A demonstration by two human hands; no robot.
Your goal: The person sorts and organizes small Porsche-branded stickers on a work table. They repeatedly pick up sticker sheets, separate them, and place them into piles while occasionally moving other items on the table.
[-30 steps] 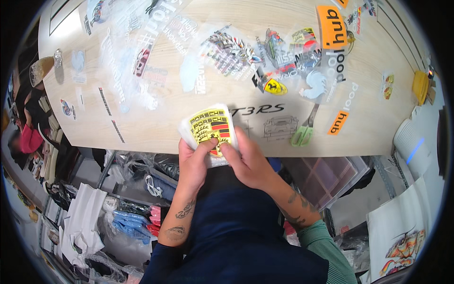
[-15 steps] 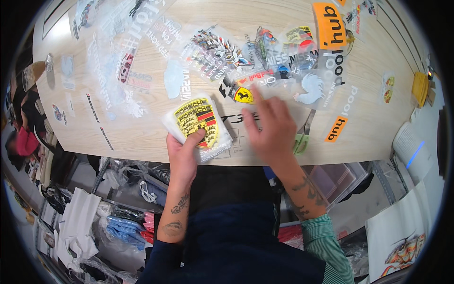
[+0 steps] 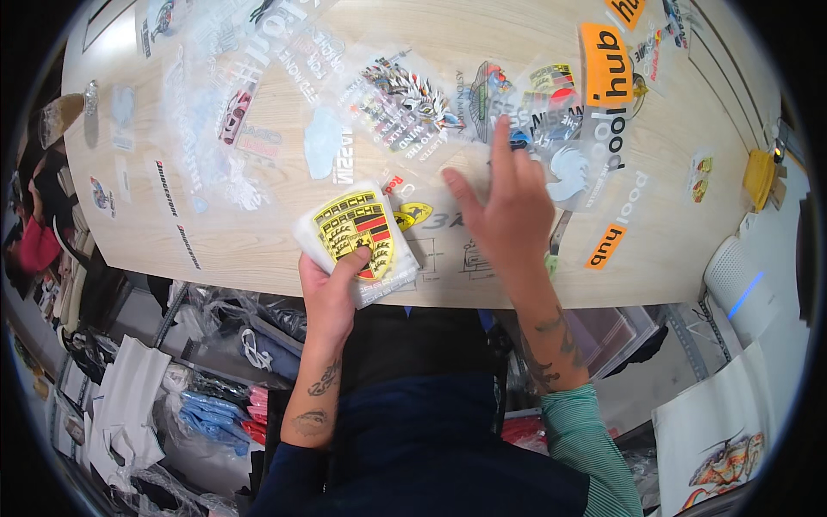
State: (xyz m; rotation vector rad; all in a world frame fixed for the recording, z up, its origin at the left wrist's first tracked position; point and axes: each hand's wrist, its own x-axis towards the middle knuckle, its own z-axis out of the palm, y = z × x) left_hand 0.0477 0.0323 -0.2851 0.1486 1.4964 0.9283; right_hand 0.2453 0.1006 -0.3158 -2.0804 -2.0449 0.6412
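Observation:
My left hand (image 3: 326, 289) grips a stack of clear transfer sheets (image 3: 383, 280) near the table's front edge, its thumb pressed on the yellow, red and black crest printed on the top sheet. Against the stack's right edge shows a small yellow shield print (image 3: 415, 215), partly covered; whether it is held or just lies there I cannot tell. My right hand (image 3: 517, 211) is over the table to the right, empty, with index finger and thumb stretched apart. Its index fingertip is over loose transfer sheets (image 3: 491, 103). Green-handled scissors (image 3: 552, 263) lie mostly hidden behind my right wrist.
Many clear printed sheets overlap across the wooden table (image 3: 258, 233). An orange and black lettered print (image 3: 606, 65) lies at the far right, a smaller orange one (image 3: 606, 247) nearer. A tape roll (image 3: 65, 121) sits at the left edge. Bagged clothes (image 3: 211, 418) fill a shelf below.
The yellow shield print has shifted left and nearer, up to the stack. My right hand has moved a little right and away from it. The left hand still grips the stack.

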